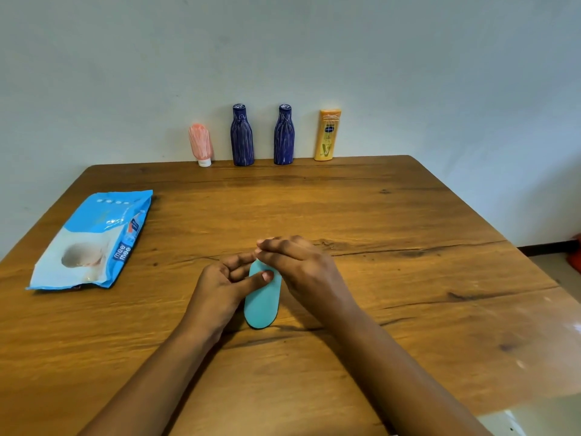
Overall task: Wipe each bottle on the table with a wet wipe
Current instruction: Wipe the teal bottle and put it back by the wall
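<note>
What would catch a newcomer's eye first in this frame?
Both hands, left hand and right hand, meet on a teal bottle lying mid-table. Four streaked bottles stand at the far edge: pink tube, two blue bottles, yellow bottle. A blue wipes pack lies left.

Soft, even daylight; glare on my worktop at right; wide-angle bending at edges; slight overall softness.
</note>
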Tool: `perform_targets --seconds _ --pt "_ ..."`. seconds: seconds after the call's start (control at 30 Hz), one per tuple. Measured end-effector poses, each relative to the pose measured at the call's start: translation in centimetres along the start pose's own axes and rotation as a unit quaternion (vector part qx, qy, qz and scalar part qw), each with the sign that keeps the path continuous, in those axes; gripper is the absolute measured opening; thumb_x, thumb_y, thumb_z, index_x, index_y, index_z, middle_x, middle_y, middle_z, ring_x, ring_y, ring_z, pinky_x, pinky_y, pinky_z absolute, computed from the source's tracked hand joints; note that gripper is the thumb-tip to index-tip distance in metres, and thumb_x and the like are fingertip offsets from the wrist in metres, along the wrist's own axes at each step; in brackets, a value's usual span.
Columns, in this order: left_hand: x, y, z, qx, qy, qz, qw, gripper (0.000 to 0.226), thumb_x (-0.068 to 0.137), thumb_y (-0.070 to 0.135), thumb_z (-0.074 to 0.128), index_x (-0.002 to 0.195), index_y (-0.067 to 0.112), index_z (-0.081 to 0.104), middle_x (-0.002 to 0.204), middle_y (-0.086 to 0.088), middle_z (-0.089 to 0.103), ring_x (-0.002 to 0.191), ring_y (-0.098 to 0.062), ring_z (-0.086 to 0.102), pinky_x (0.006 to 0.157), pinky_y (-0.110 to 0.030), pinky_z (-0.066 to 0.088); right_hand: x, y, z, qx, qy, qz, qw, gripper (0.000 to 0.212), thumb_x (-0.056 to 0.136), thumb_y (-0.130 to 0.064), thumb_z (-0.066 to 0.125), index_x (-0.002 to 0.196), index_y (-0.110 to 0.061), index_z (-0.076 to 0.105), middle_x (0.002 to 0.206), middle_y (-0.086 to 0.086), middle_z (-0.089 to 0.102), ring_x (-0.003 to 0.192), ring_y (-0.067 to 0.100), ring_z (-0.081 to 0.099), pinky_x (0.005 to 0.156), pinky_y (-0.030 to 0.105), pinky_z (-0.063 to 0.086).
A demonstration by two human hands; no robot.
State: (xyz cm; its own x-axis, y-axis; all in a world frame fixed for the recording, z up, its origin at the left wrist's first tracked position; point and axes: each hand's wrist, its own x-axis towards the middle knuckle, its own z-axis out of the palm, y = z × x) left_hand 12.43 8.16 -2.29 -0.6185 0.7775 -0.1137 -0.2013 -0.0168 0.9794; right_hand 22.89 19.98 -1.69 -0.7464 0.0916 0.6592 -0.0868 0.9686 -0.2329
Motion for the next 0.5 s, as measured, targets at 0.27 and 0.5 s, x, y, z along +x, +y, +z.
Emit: perform_targets --seconds 0.27,0.5 --pt "-0.1 -0.2 0.5 0.104 0.053 0.095 0.989 0.043 0.066 0.004 0.079 0.103 0.024 0.068 0.095 0.013 0.073 0.085 -0.003 0.068 0.067 -0.014 0.053 -2.2 1.6 -2.0 0.017 0.079 0.071 0.994 0.024 0.087 -0.008 0.058 0.109 -0.003 0.068 0.113 0.010 0.066 0.101 0.018 0.061 0.087 0.031 0.050" --pt "-0.1 -0.9 0.2 0.234 0.068 0.156 0.957 0.047 0.066 0.012 0.083 0.109 0.024 0.068 0.104 0.015 0.069 0.098 0.002 0.060 0.076 -0.006 0.045 -2.3 1.0 -0.6 -0.019 -0.013 0.024 0.999 0.029 0.089 -0.014 0.055 0.114 -0.003 0.065 0.116 0.013 0.064 0.104 0.023 0.059 0.084 0.034 0.052"
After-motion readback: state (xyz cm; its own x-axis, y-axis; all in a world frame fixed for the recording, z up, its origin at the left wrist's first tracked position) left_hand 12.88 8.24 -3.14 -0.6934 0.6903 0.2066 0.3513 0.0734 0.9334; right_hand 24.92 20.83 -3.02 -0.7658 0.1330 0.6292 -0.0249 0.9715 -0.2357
